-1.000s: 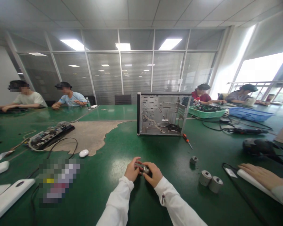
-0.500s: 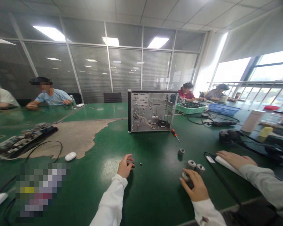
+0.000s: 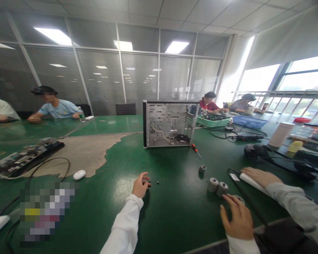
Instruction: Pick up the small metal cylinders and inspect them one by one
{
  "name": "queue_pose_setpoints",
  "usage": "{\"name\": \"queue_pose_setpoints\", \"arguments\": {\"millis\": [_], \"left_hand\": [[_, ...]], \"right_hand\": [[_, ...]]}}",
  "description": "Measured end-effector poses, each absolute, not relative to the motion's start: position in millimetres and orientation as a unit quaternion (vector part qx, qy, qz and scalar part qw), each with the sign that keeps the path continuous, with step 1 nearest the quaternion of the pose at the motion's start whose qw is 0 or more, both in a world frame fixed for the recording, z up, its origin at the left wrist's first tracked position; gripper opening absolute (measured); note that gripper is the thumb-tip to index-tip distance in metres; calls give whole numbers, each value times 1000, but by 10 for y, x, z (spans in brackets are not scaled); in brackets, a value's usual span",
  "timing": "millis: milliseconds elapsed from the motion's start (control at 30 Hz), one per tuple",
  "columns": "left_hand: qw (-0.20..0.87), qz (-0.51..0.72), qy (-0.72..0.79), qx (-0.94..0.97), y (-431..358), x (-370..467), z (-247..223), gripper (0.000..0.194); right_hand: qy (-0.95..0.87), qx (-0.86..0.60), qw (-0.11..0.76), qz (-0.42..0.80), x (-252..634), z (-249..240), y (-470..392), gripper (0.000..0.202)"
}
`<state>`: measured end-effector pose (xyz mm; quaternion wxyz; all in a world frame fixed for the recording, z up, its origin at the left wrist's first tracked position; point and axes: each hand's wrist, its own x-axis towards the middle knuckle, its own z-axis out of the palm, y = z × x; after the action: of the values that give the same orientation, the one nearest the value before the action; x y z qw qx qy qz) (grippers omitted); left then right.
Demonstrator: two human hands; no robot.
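Observation:
My left hand rests on the green table, fingers loosely curved and apart, with nothing seen in them. Just right of it lies a tiny metal piece, too small to name. My right hand is low over the table at the right, its thumb stretched away from the fingers. Behind its fingertips shows part of a pale round rim, mostly hidden by the hand. Close by stand two grey metal cylinders, a left one and a right one. A smaller grey cylinder is farther back.
An open computer case stands mid-table, with an orange screwdriver beside it. Another person's hand lies on a white object at the right. A circuit assembly and a white mouse are at the left. Co-workers sit across the table.
My right hand has come off the front cylinder's former spot and shifted right and toward me. That cylinder no longer shows there. My left hand has stayed put.

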<state>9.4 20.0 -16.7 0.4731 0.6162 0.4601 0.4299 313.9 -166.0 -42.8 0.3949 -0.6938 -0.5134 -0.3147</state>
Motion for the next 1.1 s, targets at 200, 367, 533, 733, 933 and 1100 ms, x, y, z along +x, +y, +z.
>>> {"name": "queue_pose_setpoints", "arguments": {"millis": [200, 367, 533, 733, 933, 1100], "left_hand": [[480, 441, 458, 605, 218, 82, -210, 37], [475, 445, 456, 607, 226, 76, -231, 37], [464, 439, 459, 618, 223, 66, -235, 37], [475, 432, 466, 608, 236, 72, -215, 37], [475, 425, 466, 614, 233, 88, -193, 36], [471, 425, 467, 616, 244, 91, -201, 37]], "right_hand": [[-729, -606, 290, -132, 2339, -305, -1218, 36], [-789, -571, 215, -65, 1802, -161, -654, 55], [-814, -540, 190, -96, 1598, -184, -213, 29], [-821, -516, 226, -88, 1812, -187, -419, 29], [-733, -593, 289, -169, 2662, -28, -1115, 23], [-556, -720, 322, -263, 3510, 93, -1654, 26]]}}
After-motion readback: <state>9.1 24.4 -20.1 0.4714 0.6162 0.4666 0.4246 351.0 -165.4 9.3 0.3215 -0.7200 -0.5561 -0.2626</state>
